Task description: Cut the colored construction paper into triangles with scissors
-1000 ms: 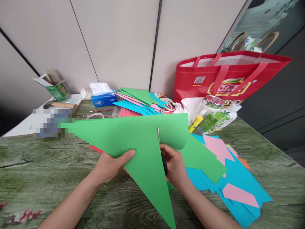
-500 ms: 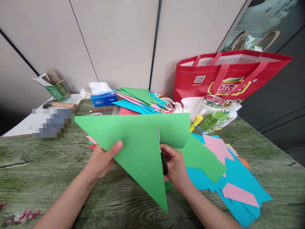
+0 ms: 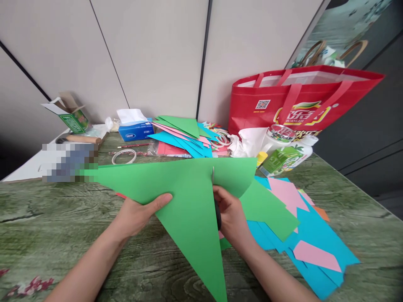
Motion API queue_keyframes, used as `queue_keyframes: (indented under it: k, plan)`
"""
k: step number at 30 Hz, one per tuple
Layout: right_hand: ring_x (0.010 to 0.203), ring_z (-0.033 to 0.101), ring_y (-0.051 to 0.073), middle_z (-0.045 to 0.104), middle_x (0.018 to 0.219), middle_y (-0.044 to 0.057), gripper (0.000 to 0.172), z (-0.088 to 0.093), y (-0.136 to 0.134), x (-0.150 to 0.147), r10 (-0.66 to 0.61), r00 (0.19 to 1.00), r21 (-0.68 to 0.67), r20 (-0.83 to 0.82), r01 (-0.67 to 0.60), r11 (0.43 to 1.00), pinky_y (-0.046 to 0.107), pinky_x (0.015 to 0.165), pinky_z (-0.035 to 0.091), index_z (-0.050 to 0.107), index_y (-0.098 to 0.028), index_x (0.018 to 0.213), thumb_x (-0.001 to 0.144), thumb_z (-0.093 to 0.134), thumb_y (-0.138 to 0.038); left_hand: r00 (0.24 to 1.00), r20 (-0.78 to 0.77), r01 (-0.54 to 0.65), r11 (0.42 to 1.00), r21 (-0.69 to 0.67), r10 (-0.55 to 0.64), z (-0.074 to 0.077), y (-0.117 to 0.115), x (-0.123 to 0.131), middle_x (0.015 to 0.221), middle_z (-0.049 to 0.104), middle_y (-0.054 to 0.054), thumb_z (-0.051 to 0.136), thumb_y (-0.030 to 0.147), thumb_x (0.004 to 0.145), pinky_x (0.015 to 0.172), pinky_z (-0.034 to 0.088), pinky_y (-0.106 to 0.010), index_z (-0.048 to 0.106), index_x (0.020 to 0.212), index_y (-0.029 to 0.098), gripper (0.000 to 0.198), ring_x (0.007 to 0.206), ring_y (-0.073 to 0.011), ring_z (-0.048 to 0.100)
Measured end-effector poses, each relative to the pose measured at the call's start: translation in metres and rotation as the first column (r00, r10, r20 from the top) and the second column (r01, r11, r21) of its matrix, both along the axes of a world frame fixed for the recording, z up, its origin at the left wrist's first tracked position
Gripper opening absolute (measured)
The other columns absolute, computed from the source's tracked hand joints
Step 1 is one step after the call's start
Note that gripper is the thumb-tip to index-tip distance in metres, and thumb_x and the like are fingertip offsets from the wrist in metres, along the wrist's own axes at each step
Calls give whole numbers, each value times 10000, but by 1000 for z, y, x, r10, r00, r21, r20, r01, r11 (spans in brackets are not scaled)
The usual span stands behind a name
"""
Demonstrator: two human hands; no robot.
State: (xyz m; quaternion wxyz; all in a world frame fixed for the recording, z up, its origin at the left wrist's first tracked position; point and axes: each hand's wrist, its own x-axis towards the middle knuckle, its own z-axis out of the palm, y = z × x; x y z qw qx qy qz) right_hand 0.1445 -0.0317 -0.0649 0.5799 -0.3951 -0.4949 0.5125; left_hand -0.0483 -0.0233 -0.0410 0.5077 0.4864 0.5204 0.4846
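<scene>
A large sheet of green paper (image 3: 185, 201) is held up above the table, its left part a folded-looking triangle and its right flap curling back. My left hand (image 3: 137, 214) grips the sheet's lower left edge, thumb on top and fingers hidden beneath. Wrapped around the black handle of the scissors (image 3: 218, 214) is my right hand (image 3: 231, 214). A thin strip of the blade shows in a cut line running through the paper; the rest of the scissors is behind the sheet or inside the hand.
Blue, pink and green paper pieces (image 3: 317, 235) lie at right. Behind stand a blue tissue box (image 3: 136, 131), a stack of coloured paper (image 3: 179, 126), a tape roll (image 3: 124, 157), white bottles (image 3: 292, 155), a yellow glue stick (image 3: 261, 158) and a red bag (image 3: 252, 92). An open green box (image 3: 74, 119) sits far left.
The green sheet has dipped lower and its left point reaches further left. My left hand has shifted slightly right and down. The tape roll now shows fully behind the paper.
</scene>
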Motion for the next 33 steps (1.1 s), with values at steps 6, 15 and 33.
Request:
queue_keyframes:
  k: [6,15,33]
  plan:
    - [758,630,188,705,848,30,248,0,0,0,-2,1000,-16,3,2,1000,300,684,508,633,-204,837,602,691,-146,999,47,1,1000,-16,-1,3,-1,3,1181,591,-76,711,309,616,859,482,-386,538,1145,215,564,1090,-284,514]
    - [730,635,184,710,815,25,230,0,-1,0,4,1000,-36,-23,-5,999,288,656,507,637,-200,812,597,697,-144,997,79,16,999,-29,-13,3,0,2,1220,562,-65,707,278,631,843,500,-359,496,1191,236,600,1061,-267,541]
    - [598,629,142,709,688,-18,166,1,-1,-2,-15,997,-41,-81,12,999,236,561,490,669,-209,750,604,679,-131,998,59,7,1000,-26,-5,5,-1,4,1232,548,-91,710,309,616,848,492,-393,505,1180,202,609,1075,-293,525]
